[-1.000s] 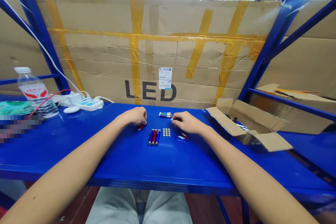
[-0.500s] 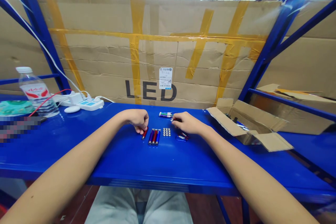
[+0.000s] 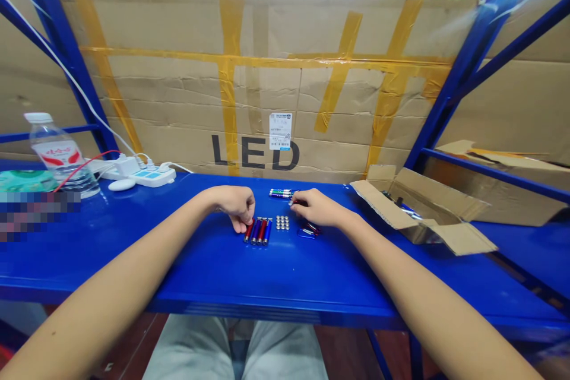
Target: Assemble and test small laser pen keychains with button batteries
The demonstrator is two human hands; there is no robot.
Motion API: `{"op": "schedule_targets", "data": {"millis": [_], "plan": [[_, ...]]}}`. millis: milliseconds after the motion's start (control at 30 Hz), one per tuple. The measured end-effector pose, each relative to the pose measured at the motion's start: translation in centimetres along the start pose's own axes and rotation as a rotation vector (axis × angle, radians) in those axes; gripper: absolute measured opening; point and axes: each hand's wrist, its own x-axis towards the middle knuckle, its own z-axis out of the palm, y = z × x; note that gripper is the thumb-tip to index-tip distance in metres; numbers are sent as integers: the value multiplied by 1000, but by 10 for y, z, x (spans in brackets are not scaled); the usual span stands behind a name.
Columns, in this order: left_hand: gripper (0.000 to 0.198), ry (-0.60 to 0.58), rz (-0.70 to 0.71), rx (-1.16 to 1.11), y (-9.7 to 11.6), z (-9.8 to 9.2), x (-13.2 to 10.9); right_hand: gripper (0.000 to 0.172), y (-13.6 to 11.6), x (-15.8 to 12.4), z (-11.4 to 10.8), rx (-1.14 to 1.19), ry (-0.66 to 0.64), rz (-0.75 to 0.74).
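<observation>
My left hand (image 3: 238, 208) is closed on the upper end of a small red metal flashlight tube (image 3: 248, 234). That tube stands in line at the left of a row of similar tubes: a blue one (image 3: 255, 233), a red one (image 3: 262, 233) and another blue one (image 3: 268, 233). Right of the row lies a block of silver button cells (image 3: 282, 223). My right hand (image 3: 309, 205) is pinched shut just beyond the cells, with a small shiny piece at its fingertips too small to name. Blue and red carabiner clips (image 3: 307, 231) lie below it. More coloured tubes (image 3: 280, 193) lie behind.
An open cardboard box (image 3: 427, 214) with dark and blue items stands at the right. On the left are a water bottle (image 3: 62, 157), a white power strip (image 3: 154, 175) and a white oval object (image 3: 122, 184). A large cardboard sheet (image 3: 178, 101) closes off the back.
My left hand has moved slightly right and set the red flashlight tube against the row, upright beside the blue one. My right hand stays about where it was.
</observation>
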Motion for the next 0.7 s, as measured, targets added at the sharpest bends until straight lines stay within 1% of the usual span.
{"op": "schedule_targets", "data": {"millis": [100, 267, 333, 367, 433, 467, 500, 533, 600, 667, 700], "plan": [[19, -14, 6, -18, -1, 0, 1, 17, 1, 0, 1, 7, 1, 0], [21, -25, -22, -24, 0, -2, 0, 18, 0, 0, -1, -3, -5, -5], [20, 17, -1, 19, 1, -3, 1, 18, -1, 0, -1, 10, -12, -6], [19, 83, 32, 62, 2, -4, 3, 18, -1, 1, -1, 29, -13, -6], [18, 301, 165, 176, 4, -1, 7, 20, -1, 2, 1, 94, -13, 1], [18, 427, 264, 227, 6, 2, 9, 21, -1, 2, 2, 139, -13, 6], [18, 526, 381, 265, 8, 6, 11, 22, -1, 3, 4, 187, -15, 11], [20, 573, 503, 281, 11, 11, 13, 23, -2, 3, 6, 238, -20, 13], [24, 565, 683, 289, 16, 23, 15, 22, -2, 4, 9, 343, -43, 10], [21, 559, 813, 328, 20, 33, 16, 20, -3, 5, 12, 441, -72, 0], [21, 576, 850, 344, 21, 37, 16, 19, -3, 5, 13, 485, -86, -4]]}}
